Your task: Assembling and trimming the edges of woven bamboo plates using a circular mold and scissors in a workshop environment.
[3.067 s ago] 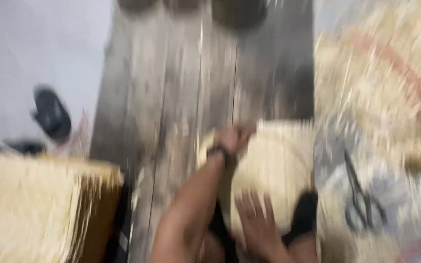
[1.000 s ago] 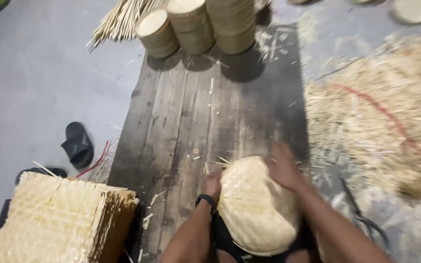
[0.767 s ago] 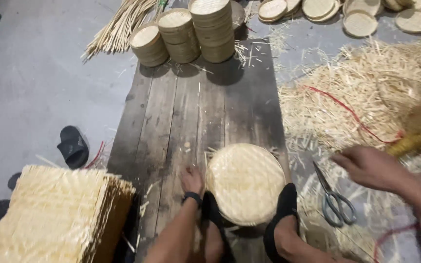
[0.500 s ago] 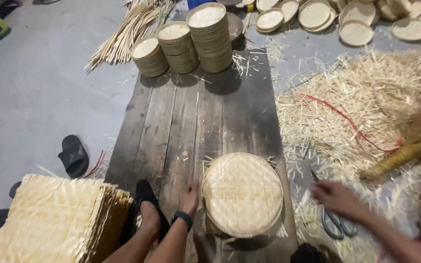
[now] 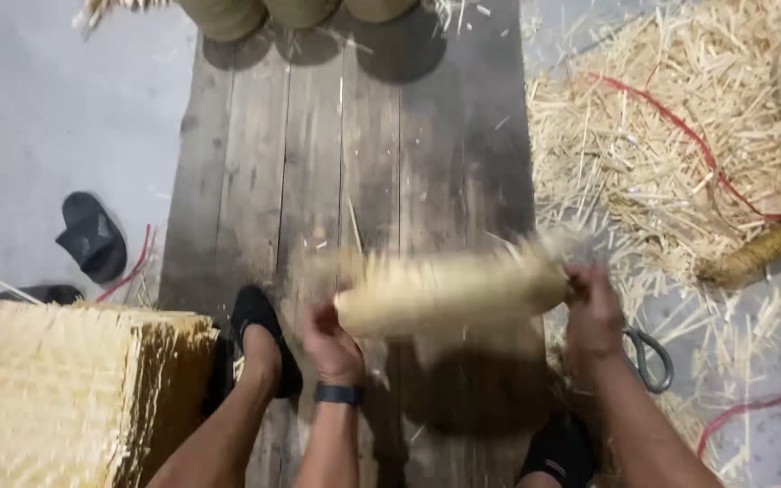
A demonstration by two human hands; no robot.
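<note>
Woven tray (image 5: 449, 294), flat on the boards before, now hangs edge-on, gripped by left hand (image 5: 332, 339) and right hand (image 5: 592, 307).

You are wearing a dark band watch (image 5: 337, 393) on your left wrist, black slip-on shoes (image 5: 264, 336) on both feet; forearms bare, no sleeves showing.

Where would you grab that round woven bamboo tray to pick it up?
By its rim, on two opposite edges, coming in from the left and right sides. The woven tray is a wide, thin disc, here held edge-on above the wooden boards, with the left hand on one edge and the right hand on the other. Loose strips poking from the rim could prick, probably.
</note>
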